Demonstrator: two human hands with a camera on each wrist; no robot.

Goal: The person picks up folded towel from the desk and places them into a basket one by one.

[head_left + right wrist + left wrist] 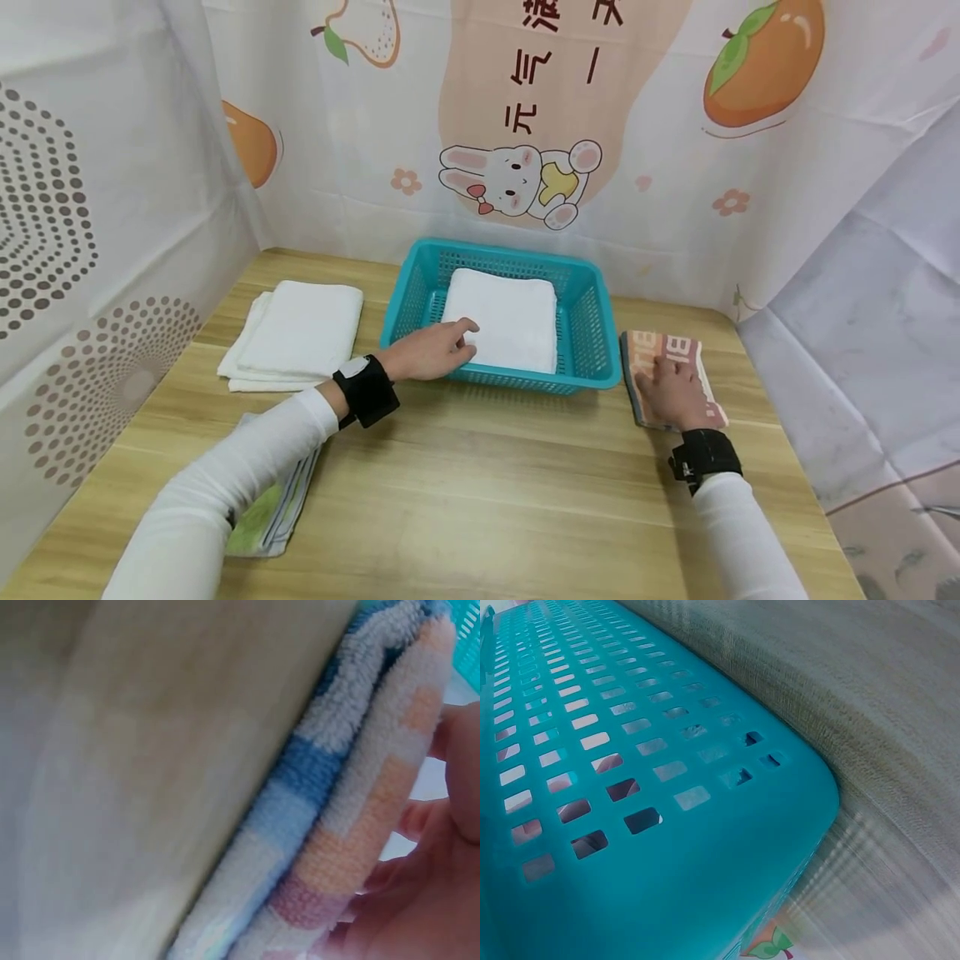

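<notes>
A teal basket (517, 382) stands at the back middle with a folded white towel (510, 321) inside. My left hand (431, 350) is over the basket's front left rim, fingers slightly bent near the white towel and nothing held; in the left wrist view the basket wall (705, 877) fills much of the frame. On the right, my right hand (675, 393) rests on a folded patterned towel (645, 343). The right wrist view shows that towel's thick layered edge (352, 840) beside the fingers of my right hand (420, 862).
Folded white towels (307, 329) lie stacked left of the basket. Below them, a green and grey folded cloth (262, 521) sits partly under my left forearm. A printed curtain (360, 150) hangs behind the wooden table (480, 500) and at both sides.
</notes>
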